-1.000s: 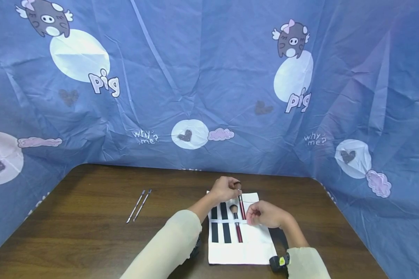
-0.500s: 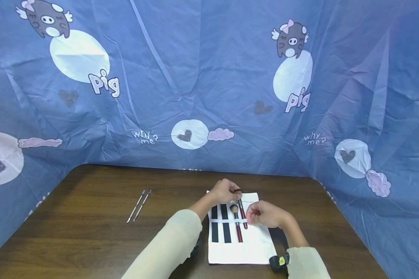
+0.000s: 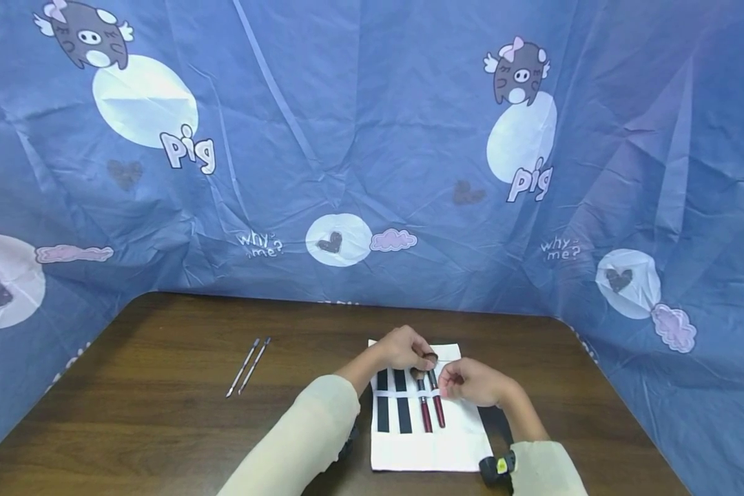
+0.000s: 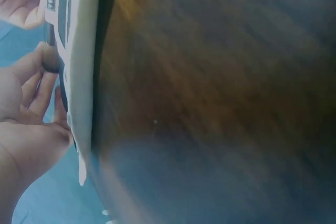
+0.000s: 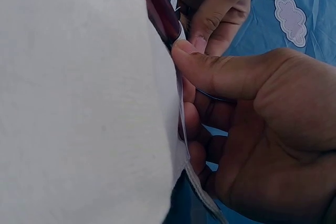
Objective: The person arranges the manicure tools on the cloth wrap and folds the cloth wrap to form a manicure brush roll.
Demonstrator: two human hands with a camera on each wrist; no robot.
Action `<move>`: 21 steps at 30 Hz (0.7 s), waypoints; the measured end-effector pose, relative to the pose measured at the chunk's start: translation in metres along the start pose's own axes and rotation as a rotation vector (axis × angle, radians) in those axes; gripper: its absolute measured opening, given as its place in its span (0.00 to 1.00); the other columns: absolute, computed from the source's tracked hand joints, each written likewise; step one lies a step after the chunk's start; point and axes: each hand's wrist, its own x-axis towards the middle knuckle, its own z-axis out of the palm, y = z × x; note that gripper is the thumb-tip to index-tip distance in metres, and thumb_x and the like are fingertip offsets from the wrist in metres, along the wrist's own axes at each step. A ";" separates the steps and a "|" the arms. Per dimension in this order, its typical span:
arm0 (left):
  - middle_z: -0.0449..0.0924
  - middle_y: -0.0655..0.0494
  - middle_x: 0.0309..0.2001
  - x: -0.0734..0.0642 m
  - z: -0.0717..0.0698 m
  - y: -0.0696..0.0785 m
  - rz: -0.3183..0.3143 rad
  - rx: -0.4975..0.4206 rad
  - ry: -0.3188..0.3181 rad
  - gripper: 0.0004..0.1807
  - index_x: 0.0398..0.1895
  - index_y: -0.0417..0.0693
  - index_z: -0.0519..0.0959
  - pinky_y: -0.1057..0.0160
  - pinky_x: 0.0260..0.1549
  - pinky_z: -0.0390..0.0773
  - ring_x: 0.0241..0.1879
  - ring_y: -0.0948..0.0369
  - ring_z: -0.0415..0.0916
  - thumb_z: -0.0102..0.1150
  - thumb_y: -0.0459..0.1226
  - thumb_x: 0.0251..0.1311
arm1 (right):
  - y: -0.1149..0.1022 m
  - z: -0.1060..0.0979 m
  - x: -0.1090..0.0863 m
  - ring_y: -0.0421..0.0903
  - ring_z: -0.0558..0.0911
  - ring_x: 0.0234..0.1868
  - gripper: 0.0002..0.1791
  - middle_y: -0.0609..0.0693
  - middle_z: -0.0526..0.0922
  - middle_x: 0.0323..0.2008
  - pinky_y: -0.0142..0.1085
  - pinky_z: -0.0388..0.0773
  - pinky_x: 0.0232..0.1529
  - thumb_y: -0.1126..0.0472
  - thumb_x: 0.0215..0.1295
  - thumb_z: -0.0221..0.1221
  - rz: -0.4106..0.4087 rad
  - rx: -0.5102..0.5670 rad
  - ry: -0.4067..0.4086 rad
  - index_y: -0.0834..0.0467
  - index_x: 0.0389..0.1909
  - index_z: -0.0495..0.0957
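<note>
A white cloth brush roll (image 3: 428,455) lies spread on the table, crossed by a thin white elastic band (image 3: 387,394). My left hand (image 3: 404,348) pinches a makeup brush (image 3: 440,413) near its bristle head. The brush's red handle passes under the band and points toward me. My right hand (image 3: 476,383) pinches the band just right of this brush; the right wrist view shows the thumb (image 5: 210,69) at the band beside the red handle (image 5: 164,11). A second red-handled makeup brush (image 3: 426,417) sits under the band immediately to the left, its bristles partly behind my left hand.
Two black strips (image 3: 403,413) run lengthwise on the roll's left part. Further left on the brown wooden table (image 3: 130,413) lie two thin metallic sticks (image 3: 248,367), side by side. A blue printed cloth (image 3: 359,138) hangs behind the table.
My left hand has drawn nearer to me, sliding the brush's handle further under the band and down the roll. The right hand keeps its place at the band.
</note>
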 end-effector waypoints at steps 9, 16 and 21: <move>0.87 0.60 0.26 0.001 0.004 0.001 0.008 -0.002 -0.045 0.05 0.37 0.45 0.90 0.69 0.35 0.78 0.27 0.66 0.82 0.74 0.33 0.58 | 0.002 0.000 0.000 0.42 0.73 0.30 0.07 0.47 0.77 0.27 0.31 0.69 0.33 0.77 0.62 0.58 -0.007 -0.011 0.013 0.64 0.32 0.80; 0.87 0.59 0.25 0.000 0.004 0.001 -0.003 -0.035 -0.041 0.04 0.35 0.44 0.90 0.69 0.33 0.78 0.26 0.64 0.82 0.74 0.33 0.57 | 0.002 0.002 0.001 0.44 0.74 0.31 0.07 0.48 0.78 0.27 0.33 0.70 0.34 0.76 0.62 0.59 0.016 -0.008 0.030 0.63 0.32 0.80; 0.87 0.61 0.25 0.000 0.003 0.002 -0.004 0.008 -0.041 0.04 0.34 0.47 0.90 0.69 0.34 0.76 0.27 0.66 0.80 0.76 0.35 0.56 | 0.002 0.001 0.001 0.45 0.74 0.32 0.08 0.48 0.78 0.27 0.34 0.70 0.36 0.77 0.61 0.58 0.030 -0.011 0.035 0.62 0.32 0.80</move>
